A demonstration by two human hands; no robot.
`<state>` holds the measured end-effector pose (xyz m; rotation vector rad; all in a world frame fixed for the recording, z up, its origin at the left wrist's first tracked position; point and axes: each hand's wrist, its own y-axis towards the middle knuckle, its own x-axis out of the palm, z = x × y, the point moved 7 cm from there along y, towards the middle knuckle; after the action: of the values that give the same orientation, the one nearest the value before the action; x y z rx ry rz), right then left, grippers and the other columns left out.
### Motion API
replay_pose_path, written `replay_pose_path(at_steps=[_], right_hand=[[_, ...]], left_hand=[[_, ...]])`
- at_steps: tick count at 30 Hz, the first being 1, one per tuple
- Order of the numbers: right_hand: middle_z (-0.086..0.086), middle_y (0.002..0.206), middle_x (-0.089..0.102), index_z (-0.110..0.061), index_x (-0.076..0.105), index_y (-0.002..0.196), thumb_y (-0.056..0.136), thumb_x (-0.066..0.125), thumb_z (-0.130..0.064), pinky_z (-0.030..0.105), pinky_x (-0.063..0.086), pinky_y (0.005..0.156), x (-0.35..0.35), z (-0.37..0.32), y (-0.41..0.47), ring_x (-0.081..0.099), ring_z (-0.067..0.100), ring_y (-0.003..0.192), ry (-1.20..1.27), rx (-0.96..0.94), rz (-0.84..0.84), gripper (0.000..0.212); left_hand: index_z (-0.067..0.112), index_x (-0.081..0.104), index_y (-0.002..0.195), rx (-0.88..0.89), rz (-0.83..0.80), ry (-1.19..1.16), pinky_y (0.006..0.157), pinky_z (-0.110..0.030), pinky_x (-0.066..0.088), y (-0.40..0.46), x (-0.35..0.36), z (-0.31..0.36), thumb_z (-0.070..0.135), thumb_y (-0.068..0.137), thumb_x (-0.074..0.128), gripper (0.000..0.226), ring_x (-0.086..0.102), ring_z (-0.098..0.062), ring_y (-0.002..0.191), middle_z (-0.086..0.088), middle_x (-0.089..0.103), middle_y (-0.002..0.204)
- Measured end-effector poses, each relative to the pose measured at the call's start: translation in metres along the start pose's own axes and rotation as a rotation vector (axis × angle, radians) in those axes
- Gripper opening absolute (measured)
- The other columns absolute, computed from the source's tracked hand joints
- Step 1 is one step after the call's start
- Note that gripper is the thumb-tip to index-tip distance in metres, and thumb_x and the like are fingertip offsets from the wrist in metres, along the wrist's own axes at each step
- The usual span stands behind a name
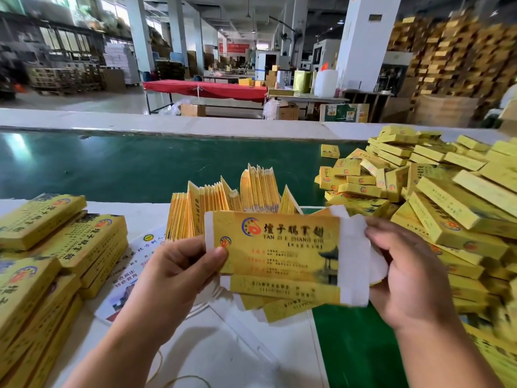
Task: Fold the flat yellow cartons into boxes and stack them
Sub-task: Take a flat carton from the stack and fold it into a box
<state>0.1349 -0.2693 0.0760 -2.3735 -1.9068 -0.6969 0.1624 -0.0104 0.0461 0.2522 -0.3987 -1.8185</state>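
While both hands hold it up at centre frame, the carton is only part-formed: printed front face toward the camera, a narrow side panel creased along its bottom edge, white end flaps loose at both ends.

Left hand: fingers curled, thumb pinching the carton's left edge just beside the white flap. Closed on it.
Right hand: fingers curled round the right end, holding the white flaps there. Closed on it. Can't tell how far those flaps are bent, that part is blurred.

Surroundings:
- Flat blanks stand on edge in a fanned row just behind the carton, more lying loose under it.
- Neat stacks of finished boxes at left of frame.
- Loose heap of boxes at right, slumping toward the green belt.

Risks from here, my read:
- Thin card and a pinch grip on the edges: squeeze too hard and the face buckles off its crease lines.
- If the right-end flaps are tucked in the wrong order, the end won't lock and will spring open.
- The right heap has no order. Another box dropped on it could slide boxes onto the belt.
- Right elbow is near that heap; a wide move could knock it.
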Motion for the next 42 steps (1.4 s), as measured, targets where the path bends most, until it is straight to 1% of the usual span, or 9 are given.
replay_pose_path(at_steps=[3,7,10,15,24,29,31,38,42], right_hand=[[0.001,0.064,0.073,-0.024,0.079,0.068,0.07,0.065,-0.018,0.021,0.05,0.049,0.008,0.003,-0.001,0.067,0.011,0.055,0.012,0.081,-0.109,0.016],[-0.006,0.054,0.067,-0.031,0.076,0.062,0.079,0.061,-0.017,0.014,0.033,0.039,-0.009,0.003,0.004,0.057,0.003,0.044,-0.019,0.027,0.078,0.027],[-0.011,0.057,0.067,-0.031,0.074,0.064,0.092,0.06,-0.009,0.013,0.038,0.039,-0.037,-0.01,0.006,0.057,0.003,0.043,-0.053,-0.155,0.334,0.038],[-0.012,0.057,0.062,-0.023,0.064,0.074,0.084,0.072,-0.011,0.007,0.041,0.047,-0.04,-0.027,-0.002,0.059,0.002,0.047,-0.701,-0.518,0.5,0.018],[-0.004,0.061,0.062,-0.018,0.059,0.072,0.085,0.073,-0.024,0.031,0.043,0.049,0.016,0.036,0.007,0.057,0.017,0.055,-1.375,-0.287,-0.036,0.02],[-0.021,0.091,0.07,-0.031,0.071,0.106,0.081,0.069,-0.032,0.008,0.051,0.075,0.017,0.039,0.003,0.064,-0.007,0.087,-1.028,-0.201,-0.119,0.025],[-0.009,0.095,0.075,-0.029,0.073,0.1,0.078,0.065,-0.038,0.023,0.056,0.081,0.025,0.037,-0.004,0.069,0.007,0.092,-0.617,-0.119,-0.223,0.025],[0.017,0.074,0.071,-0.017,0.072,0.074,0.083,0.062,-0.029,0.034,0.052,0.057,0.032,0.039,-0.016,0.064,0.028,0.06,-0.073,0.026,-0.177,0.018],[0.018,0.073,0.068,-0.007,0.072,0.082,0.085,0.059,-0.026,0.025,0.046,0.048,0.043,0.037,-0.022,0.053,0.022,0.054,-0.07,0.103,-0.363,0.023]], left_hand=[[0.015,0.077,0.084,-0.004,-0.038,0.003,0.051,-0.006,0.043,0.0,0.004,0.003,0.036,0.085,0.068,0.023,0.056,0.006,0.054,0.011,0.067,0.066],[0.002,0.067,0.076,-0.037,0.125,-0.03,0.052,-0.024,0.024,0.001,-0.017,-0.002,0.061,0.064,0.08,0.062,0.033,-0.016,0.054,-0.006,0.046,0.061],[0.009,0.069,0.072,-0.031,0.168,-0.153,0.048,-0.023,0.023,0.002,-0.021,-0.001,0.051,0.066,0.082,0.044,0.032,-0.011,0.047,0.001,0.045,0.056],[0.016,0.064,0.063,0.019,0.314,-0.268,0.043,-0.013,0.03,0.002,-0.029,-0.001,0.023,0.084,0.062,0.022,0.034,-0.006,0.043,0.006,0.042,0.052],[0.013,0.068,0.068,-0.04,0.342,-0.199,0.039,-0.014,0.029,0.0,-0.025,-0.01,0.026,0.082,0.062,0.02,0.036,-0.008,0.042,0.004,0.045,0.051],[0.009,0.068,0.074,-0.051,0.297,-0.194,0.039,-0.016,0.032,-0.001,-0.018,-0.015,0.034,0.076,0.072,0.026,0.04,-0.011,0.043,-0.003,0.048,0.052],[0.008,0.068,0.072,-0.052,0.277,-0.181,0.04,-0.018,0.034,-0.001,-0.015,-0.016,0.036,0.074,0.079,0.031,0.042,-0.014,0.043,-0.005,0.05,0.052],[0.012,0.07,0.059,-0.104,0.001,-0.335,0.049,-0.022,0.046,-0.008,0.016,-0.006,0.058,0.064,0.081,0.048,0.056,-0.022,0.05,-0.015,0.063,0.056],[-0.009,0.058,0.122,-0.387,-0.269,-0.858,0.099,-0.053,0.042,-0.015,0.041,-0.001,0.059,0.091,0.052,0.074,0.06,-0.043,0.11,-0.033,0.06,0.12]])
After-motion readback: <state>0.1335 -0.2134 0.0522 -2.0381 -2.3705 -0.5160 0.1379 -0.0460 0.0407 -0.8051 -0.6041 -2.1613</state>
